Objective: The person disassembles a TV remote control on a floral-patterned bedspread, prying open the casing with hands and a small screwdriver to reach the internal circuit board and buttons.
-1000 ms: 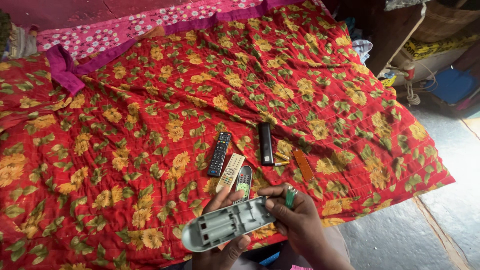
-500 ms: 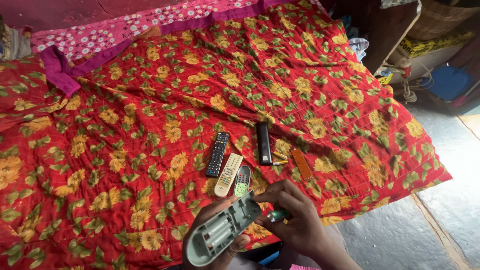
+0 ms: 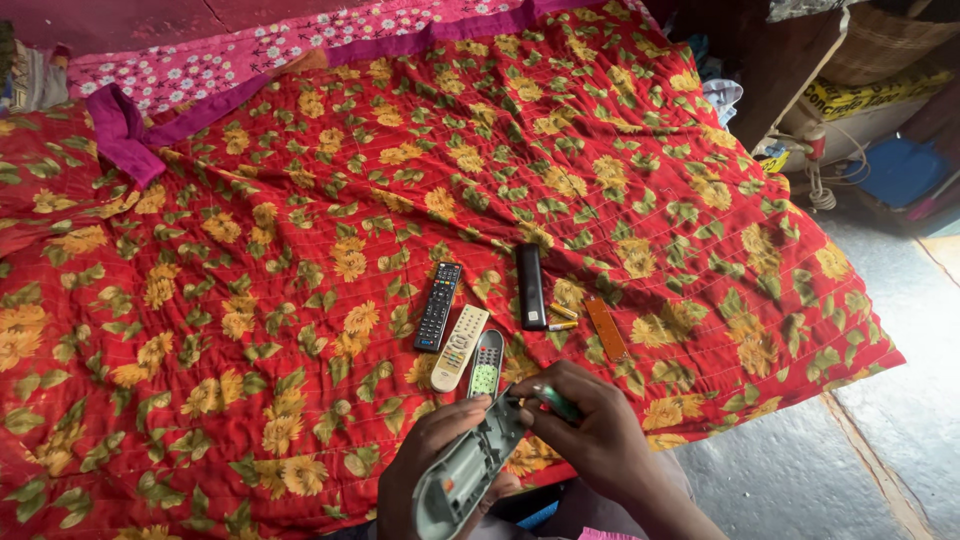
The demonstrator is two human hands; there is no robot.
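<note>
Your left hand (image 3: 425, 470) grips the grey remote (image 3: 468, 475), back side up, battery bay exposed. Your right hand (image 3: 590, 435) pinches a green battery (image 3: 556, 403) at its upper end. Beyond, three remotes (image 3: 460, 330) lie on the floral bedspread (image 3: 300, 250).

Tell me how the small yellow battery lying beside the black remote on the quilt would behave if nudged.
The yellow battery looks cylindrical, so it would probably roll sideways when pushed. The soft, wrinkled red floral quilt would likely stop it soon. It seems small and smooth, so it may slip when pinched. It lies close to the black remote, which could block a roll that way.
</note>
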